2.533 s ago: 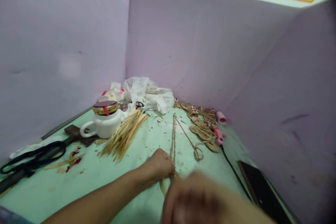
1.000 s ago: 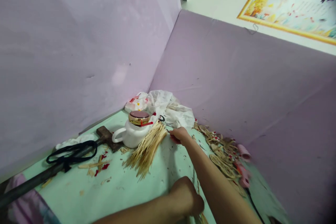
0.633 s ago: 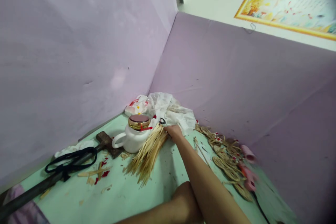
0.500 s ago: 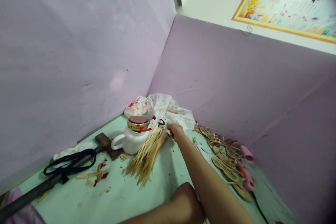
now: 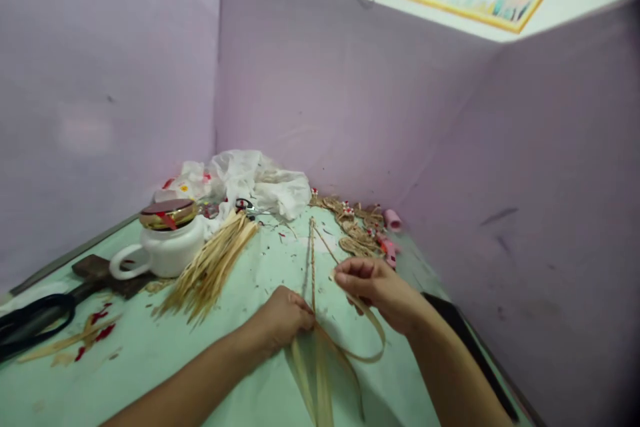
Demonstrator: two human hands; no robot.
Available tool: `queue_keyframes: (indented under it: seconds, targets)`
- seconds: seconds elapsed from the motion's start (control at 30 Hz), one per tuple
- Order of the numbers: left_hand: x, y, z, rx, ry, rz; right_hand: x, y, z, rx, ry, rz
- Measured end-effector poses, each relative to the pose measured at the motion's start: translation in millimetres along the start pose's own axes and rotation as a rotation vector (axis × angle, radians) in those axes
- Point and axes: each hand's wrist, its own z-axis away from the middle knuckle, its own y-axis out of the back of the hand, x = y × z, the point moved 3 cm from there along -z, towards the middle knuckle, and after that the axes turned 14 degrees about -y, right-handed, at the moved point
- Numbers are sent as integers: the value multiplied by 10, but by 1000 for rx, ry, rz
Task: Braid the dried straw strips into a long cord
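Note:
My left hand (image 5: 289,317) is closed on the lower part of a thin twisted straw cord (image 5: 313,260) above the green surface. Below that hand, several pale flat straw strips (image 5: 323,380) hang loose toward me. To the right, my right hand (image 5: 367,283) pinches a straw strip (image 5: 377,330) between thumb and fingertips; this strip curves down in a loop and back toward my left hand. A thin strand runs from the cord's top end down to the right hand. Further left lies a bundle of dry straw (image 5: 215,273), leaning by a white mug (image 5: 173,250).
A gold-rimmed round container (image 5: 169,215) tops the mug. Behind are a crumpled white plastic bag (image 5: 260,180) and black-handled scissors (image 5: 244,204). Coiled braided cords (image 5: 357,240) and a pink tool (image 5: 387,250) lie back right. A hammer-like tool (image 5: 107,277) sits left. Walls enclose the surface.
The view has turned right. My right hand has come back from beside the straw bundle and now pinches a strip. My left hand has shifted away from under the right arm; the cord now shows.

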Motion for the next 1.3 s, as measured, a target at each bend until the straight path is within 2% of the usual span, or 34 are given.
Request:
queue_keyframes:
  seconds: [0.07,0.17,0.27,0.37,0.53,0.8,0.97,1.07,1.3]
  targets:
    - [48,8,52,23,113,-46,350,20,5,28,-48,-87]
    - [119,1,108,21,161,-97,618,-19,-83,44,-50,-190]
    - [147,-9,121,11,128,-124,687,-79,-147,17,-89,-183]
    - [141,-10,107,-19,119,-146,717,-110,-165,49,-152,-175]
    - [155,-17,97,-12,102,-151,746,-210,-189,-25,-140,-197]
    - [135,-24,97,-16,82,-138,761,-246,-230,66,28,-52]
    - [144,-33,107,5,83,-158,745,-171,-191,187,253,299]
    - [152,-33,115,8,86,-171,716,-157,-145,183,333,446]
    - [147,-34,96,-21,79,-171,652,-159,-83,179,419,604]
